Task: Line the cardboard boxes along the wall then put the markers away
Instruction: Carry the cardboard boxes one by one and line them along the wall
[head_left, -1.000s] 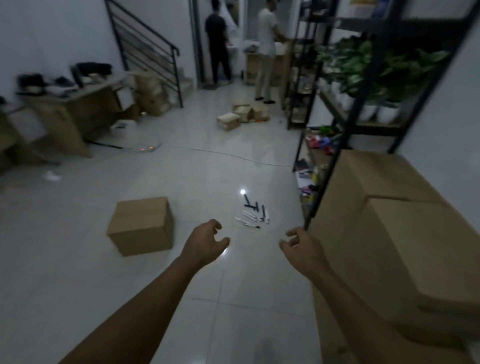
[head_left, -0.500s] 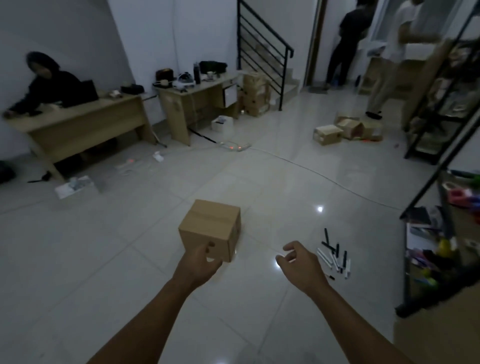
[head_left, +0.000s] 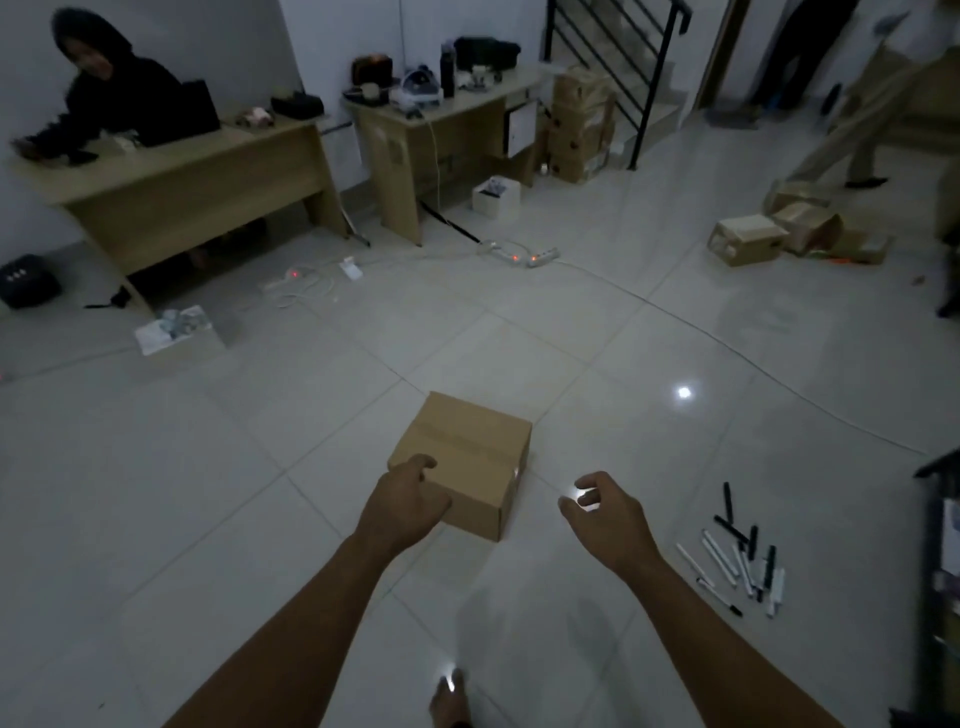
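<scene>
Cardboard box (head_left: 467, 457) on the floor — left hand (head_left: 402, 501) fingers over its near corner, right hand (head_left: 605, 512) beside — both loosely curled, empty.

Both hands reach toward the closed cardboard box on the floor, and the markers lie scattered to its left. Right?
Not quite: the head view shows the markers scattered to the right of the cardboard box, beyond the right hand. The left hand reaches toward the box too.

Straight ahead of you a closed brown cardboard box (head_left: 467, 457) sits on the pale tiled floor (head_left: 208, 493). Your left hand (head_left: 402, 501) overlaps its near left corner; your right hand (head_left: 605, 512) hangs to its right, apart. Farther right lies a scatter of slim marker pens (head_left: 737, 556).
</scene>
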